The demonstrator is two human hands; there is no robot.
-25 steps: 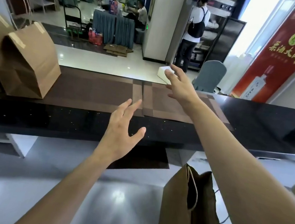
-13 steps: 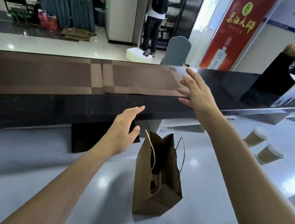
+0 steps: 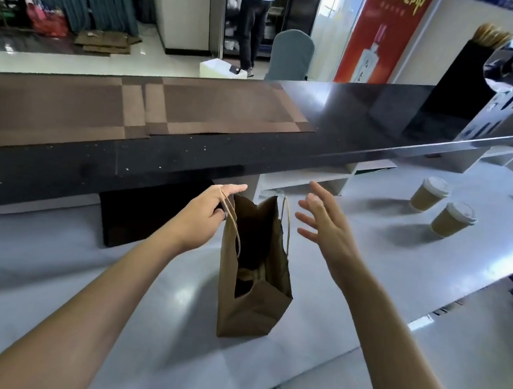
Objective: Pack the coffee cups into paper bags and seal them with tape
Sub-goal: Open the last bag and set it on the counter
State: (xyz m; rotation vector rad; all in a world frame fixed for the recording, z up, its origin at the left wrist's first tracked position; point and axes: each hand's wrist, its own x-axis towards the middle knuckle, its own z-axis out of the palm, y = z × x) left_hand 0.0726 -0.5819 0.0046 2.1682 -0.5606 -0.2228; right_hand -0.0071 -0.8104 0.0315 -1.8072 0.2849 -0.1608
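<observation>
Left hand (image 3: 205, 207) grip clenched on the near handle at the rim of the paper bag (image 3: 251, 283); right hand (image 3: 325, 224) released, fingers spread, just beside the bag's far rim, not touching. Bag upright on the white bench (image 3: 78, 286), mouth open, contents unclear. Two lidded coffee cups (image 3: 442, 209) stand well apart to the right, unpacked. No tape visible; sealing judged not yet begun.

1. The bag (image 3: 250, 292) is brown matt paper, a little creased, with thin paper-cord handles.
2. The table (image 3: 80, 270) is smooth, glossy and pale grey.
3. The two cups (image 3: 442, 209) are tan paper with white plastic lids.
4. The upper counter (image 3: 353, 122) is polished black stone with speckles.
</observation>
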